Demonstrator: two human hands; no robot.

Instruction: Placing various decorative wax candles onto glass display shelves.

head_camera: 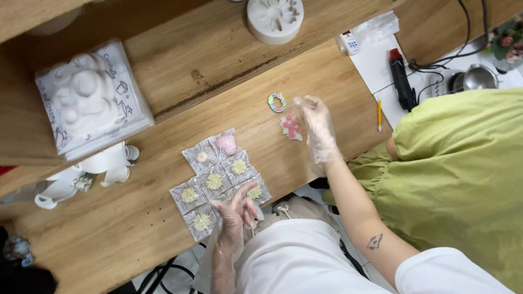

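While my gloved left hand (234,215) rests open on the small bagged flower pieces (213,181), right hand (318,128) hovers empty just w/in reach of pink charm (291,127); looks light, brittle, so lift by edges.

We see packets (218,182) clustered on the table (136,228) by our left hand (235,215), two charms (291,127) right of them near our right hand (318,128).

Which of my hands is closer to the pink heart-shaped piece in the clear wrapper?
Left. The left hand rests on the wrapped pieces just below the pink heart-shaped piece; the right hand hovers farther off to its right, beside a pink flower piece.
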